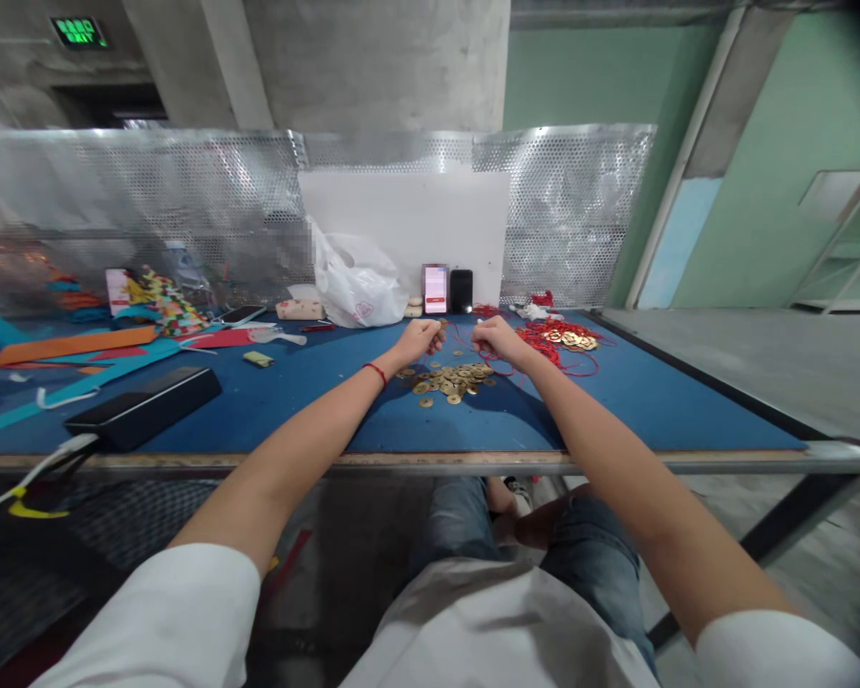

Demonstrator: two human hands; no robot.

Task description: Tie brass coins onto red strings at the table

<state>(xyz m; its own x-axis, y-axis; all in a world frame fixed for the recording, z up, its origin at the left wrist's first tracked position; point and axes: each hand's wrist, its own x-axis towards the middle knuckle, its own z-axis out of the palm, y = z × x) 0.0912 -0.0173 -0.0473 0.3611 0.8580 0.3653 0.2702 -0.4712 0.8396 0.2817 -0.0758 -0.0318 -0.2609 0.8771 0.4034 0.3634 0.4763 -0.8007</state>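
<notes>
Left hand [417,342], right hand [494,336]: anything between the fingers hidden | brass coins [448,382]: markings too small to read | red cord [551,339]: strands too fine to trace | phone [435,289]: screen text illegible | perforated metal screen [291,244]: one patch blurred

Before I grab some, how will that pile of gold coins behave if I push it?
The gold coins look thin and flat, so they'll probably slide apart when pushed. Any that tip onto an edge could roll. If they're solid metal, they're likely heavy for their size.
</notes>
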